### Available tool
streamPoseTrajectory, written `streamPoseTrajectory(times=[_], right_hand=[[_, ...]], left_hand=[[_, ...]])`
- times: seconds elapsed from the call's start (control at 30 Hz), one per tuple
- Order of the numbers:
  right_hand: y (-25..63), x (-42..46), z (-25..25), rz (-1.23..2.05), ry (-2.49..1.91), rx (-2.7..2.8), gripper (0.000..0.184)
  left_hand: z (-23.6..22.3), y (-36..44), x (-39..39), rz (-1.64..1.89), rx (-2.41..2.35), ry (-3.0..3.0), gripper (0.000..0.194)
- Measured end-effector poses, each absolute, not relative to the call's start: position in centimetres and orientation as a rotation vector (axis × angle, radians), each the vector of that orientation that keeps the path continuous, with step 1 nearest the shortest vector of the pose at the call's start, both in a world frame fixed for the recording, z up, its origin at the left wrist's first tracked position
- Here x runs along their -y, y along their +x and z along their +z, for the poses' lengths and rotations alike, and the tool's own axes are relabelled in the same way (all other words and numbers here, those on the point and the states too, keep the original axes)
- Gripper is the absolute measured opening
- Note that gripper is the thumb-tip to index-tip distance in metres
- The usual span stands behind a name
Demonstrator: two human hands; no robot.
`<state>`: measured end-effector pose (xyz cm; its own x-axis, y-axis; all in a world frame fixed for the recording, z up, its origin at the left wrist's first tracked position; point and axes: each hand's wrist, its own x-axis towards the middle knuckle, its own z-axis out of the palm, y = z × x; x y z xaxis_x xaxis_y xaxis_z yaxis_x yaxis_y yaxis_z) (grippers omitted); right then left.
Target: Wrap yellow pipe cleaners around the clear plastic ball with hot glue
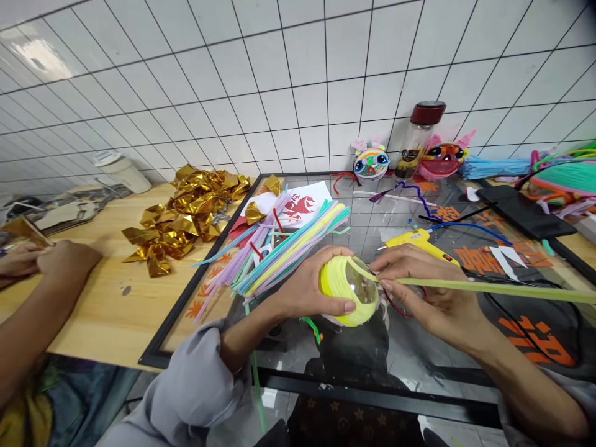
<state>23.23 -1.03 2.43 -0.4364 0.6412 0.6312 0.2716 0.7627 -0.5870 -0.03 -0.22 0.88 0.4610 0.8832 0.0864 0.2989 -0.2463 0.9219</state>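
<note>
My left hand is wrapped round a clear plastic ball whose near and left side is covered in coils of yellow pipe cleaner. A bare, see-through patch of the ball faces right. Between thumb and fingertips, my right hand pinches a long pale yellow pipe cleaner. One end of this strip meets the ball's edge, and the other stretches off to the right side of the view. Behind my right hand lies a yellow glue gun. To the left of the ball rests a bundle of pastel pipe cleaners.
Folded gold paper pieces are heaped at left, near another person's hands. Two decorated animal-face balls, one blue-eyed, and a bottle stand by the tiled wall. A black phone and cables lie at right.
</note>
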Motion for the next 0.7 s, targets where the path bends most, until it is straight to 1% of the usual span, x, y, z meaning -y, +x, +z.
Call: streamPoseTrajectory(times=[0.23,0.53,0.7], right_hand=[[22.94,1.27,2.13,0.478,-0.511,2.115,0.019],[22.61,1.35,2.46,0.390,-0.435,2.164,0.013],[22.40,1.67,2.62,0.405,-0.444,2.179,0.012]], left_hand=[[1.00,0.11,0.32,0.792,-0.981,1.845,0.075],[0.93,0.13,0.35,0.816,-0.965,1.878,0.073],[0.84,0.13,0.31,0.822,-0.967,1.892,0.071]])
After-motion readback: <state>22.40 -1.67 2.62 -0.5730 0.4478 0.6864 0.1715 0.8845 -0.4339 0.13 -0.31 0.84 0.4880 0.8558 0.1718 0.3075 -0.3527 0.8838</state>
